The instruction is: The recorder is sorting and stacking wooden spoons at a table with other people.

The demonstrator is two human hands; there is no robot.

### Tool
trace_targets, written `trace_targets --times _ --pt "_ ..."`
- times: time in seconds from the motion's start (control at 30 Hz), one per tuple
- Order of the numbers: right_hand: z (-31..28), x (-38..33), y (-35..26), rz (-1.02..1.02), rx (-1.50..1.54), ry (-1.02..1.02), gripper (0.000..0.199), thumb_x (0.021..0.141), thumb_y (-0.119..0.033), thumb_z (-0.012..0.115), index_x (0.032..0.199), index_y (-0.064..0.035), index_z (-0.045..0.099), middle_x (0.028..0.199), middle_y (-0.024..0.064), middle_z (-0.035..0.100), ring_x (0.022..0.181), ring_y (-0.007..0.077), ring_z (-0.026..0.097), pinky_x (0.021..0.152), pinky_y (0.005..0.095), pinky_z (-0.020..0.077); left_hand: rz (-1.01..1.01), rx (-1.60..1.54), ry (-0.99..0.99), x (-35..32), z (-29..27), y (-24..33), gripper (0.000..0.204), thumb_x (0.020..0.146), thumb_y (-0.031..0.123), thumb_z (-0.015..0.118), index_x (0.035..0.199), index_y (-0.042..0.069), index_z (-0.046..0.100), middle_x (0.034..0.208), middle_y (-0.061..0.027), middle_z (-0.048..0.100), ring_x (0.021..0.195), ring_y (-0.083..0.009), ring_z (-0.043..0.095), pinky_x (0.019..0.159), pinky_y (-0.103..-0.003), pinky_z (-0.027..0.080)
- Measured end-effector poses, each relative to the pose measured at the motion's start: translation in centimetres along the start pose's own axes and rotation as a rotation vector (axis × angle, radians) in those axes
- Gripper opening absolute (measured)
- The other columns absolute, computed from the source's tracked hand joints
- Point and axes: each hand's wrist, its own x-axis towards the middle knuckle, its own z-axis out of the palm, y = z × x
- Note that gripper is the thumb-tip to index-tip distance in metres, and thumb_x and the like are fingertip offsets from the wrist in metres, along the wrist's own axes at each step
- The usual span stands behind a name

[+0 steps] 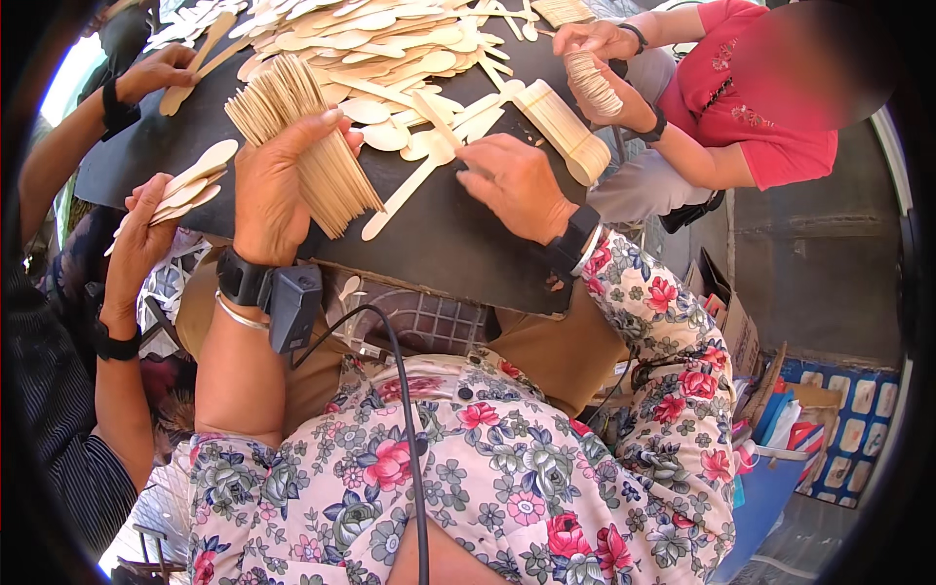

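Note:
My left hand (268, 185) is wrapped round a thick upright bundle of flat wooden spoons (336, 180), their edges lined up side by side. Over the dark table, my right hand (517, 185) has its fingers curled, with the fingertips at a loose wooden spoon (402, 198). That spoon slants toward the bundle and crosses another one near my fingertips. The underside of my right fingers is hidden. Just beyond both hands lies a big heap of loose wooden spoons (356, 49). Right of my right hand, a neat row of stacked wooden spoons (561, 132) rests on the table.
A co-worker's hands (146, 224) at the left hold several spoons. Across the table at right, a person in a red top (721, 97) holds a spoon stack (593, 85). A black cable (405, 390) runs up my front. A blue bin (770, 497) stands at lower right.

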Motion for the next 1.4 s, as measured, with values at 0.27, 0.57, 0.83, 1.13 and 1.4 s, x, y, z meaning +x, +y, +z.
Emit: trace_targets --times 0.27,0.57,0.83,1.13,1.4 --pt "-1.4 1.5 -0.3 0.315 0.302 -0.036 0.021 0.075 0.002 0.064 0.094 -0.0057 0.067 0.082 0.0110 0.065 0.073 0.0287 0.061 0.067 0.0371 0.0493 0.017 -0.017 0.004 0.4 -0.8 0.2 0.024 0.084 0.005 0.068 0.102 -0.009 0.061 0.088 -0.0151 0.067 0.080 -0.0230 0.069 0.074 -0.033 0.058" --pt "0.3 4.6 0.4 -0.251 -0.096 -0.284 0.029 0.069 0.001 0.069 0.096 -0.0085 0.067 0.090 0.0069 0.061 0.093 0.0271 0.057 0.080 0.0385 0.0454 0.032 -0.040 0.020 0.6 -1.9 1.1 0.026 0.084 0.007 0.067 0.105 -0.008 0.061 0.092 -0.0150 0.067 0.083 -0.0229 0.069 0.072 -0.033 0.058" --pt "0.4 4.9 -0.3 -0.220 -0.232 -0.353 0.011 0.071 -0.002 0.065 0.081 -0.0051 0.060 0.087 0.0075 0.056 0.092 0.0275 0.056 0.078 0.0388 0.0434 -0.001 -0.080 -0.012 0.4 -1.6 0.9 0.027 0.083 0.005 0.068 0.105 -0.009 0.061 0.091 -0.0157 0.068 0.080 -0.0231 0.070 0.073 -0.033 0.058" --pt "-0.6 4.3 0.1 -0.095 -0.175 -0.467 0.015 0.072 -0.005 0.070 0.081 -0.0053 0.058 0.085 0.0083 0.059 0.088 0.0286 0.055 0.077 0.0394 0.0434 0.008 -0.029 -0.017 0.1 -0.7 0.3 0.026 0.082 0.005 0.069 0.102 -0.009 0.061 0.086 -0.0153 0.068 0.078 -0.0243 0.070 0.071 -0.034 0.059" --pt "-1.2 0.1 1.1 0.147 -0.028 -0.199 0.027 0.068 -0.013 0.077 0.089 -0.0036 0.064 0.085 0.0117 0.062 0.095 0.0325 0.058 0.078 0.0403 0.0464 -0.040 0.007 -0.021 -0.1 0.0 -0.2 0.026 0.082 0.005 0.070 0.102 -0.008 0.062 0.087 -0.0152 0.068 0.078 -0.0243 0.070 0.068 -0.034 0.059"
